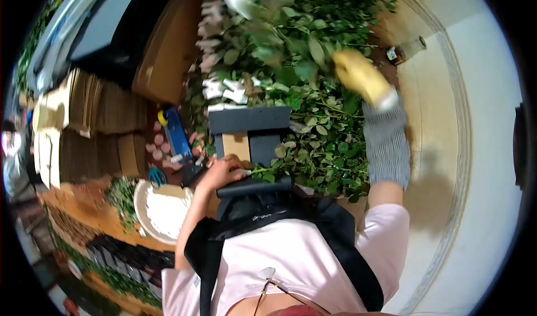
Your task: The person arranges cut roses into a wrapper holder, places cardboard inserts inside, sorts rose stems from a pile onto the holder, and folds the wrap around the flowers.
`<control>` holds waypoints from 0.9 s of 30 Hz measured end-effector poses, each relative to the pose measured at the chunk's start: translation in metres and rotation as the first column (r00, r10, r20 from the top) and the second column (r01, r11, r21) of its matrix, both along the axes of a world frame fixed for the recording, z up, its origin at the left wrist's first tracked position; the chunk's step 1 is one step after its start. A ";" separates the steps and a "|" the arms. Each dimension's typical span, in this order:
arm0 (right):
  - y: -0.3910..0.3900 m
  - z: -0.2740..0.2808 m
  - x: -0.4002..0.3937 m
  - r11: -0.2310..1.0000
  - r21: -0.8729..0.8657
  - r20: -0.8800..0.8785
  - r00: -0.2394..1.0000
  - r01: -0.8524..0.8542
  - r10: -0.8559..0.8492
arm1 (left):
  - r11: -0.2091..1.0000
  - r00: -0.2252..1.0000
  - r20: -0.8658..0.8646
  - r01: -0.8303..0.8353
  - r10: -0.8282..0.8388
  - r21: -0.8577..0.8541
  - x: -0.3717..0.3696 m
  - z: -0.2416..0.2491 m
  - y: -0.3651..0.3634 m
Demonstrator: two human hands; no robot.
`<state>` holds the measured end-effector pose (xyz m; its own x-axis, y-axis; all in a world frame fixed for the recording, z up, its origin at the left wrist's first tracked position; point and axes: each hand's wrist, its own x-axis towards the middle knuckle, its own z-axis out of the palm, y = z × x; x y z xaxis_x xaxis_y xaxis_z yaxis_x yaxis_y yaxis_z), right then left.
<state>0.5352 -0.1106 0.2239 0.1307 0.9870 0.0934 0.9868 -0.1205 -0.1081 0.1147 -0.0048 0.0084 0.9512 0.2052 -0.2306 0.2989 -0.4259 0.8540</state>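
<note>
My right hand [362, 76], in a yellow glove with a grey ribbed sleeve above it, is raised over the leafy stems at the right. Its fingers are closed on a leafy flower stem [305, 67], smeared by motion. This stem reaches toward a blurred white wrapped head [235, 0] at the top. My bare left hand [225, 173] lies at the near edge of a dark stand [249, 119], its fingers laid over the brown cardboard [235, 144] there. A small white piece shows by its thumb, beside a few green leaves [267, 174].
A thick heap of leafy stems [330, 131] covers the work surface. On the left are a blue tape dispenser [177, 131], teal-handled scissors [158, 177], stacked cardboard [112, 106] and a round basket [141, 207] with white contents. A bottle [411, 50] lies near the right wall.
</note>
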 end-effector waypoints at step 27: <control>-0.166 -0.176 -0.192 0.585 -0.570 -0.446 0.380 0.577 -0.810 | 0.886 0.978 -0.179 -0.175 0.107 -0.429 0.016 0.000 0.028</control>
<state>0.3430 -0.2771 0.0484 0.6868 0.4673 -0.5567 0.2278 -0.8657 -0.4458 0.1310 0.0233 0.0079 0.8685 0.1796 -0.4620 0.4629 0.0394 0.8855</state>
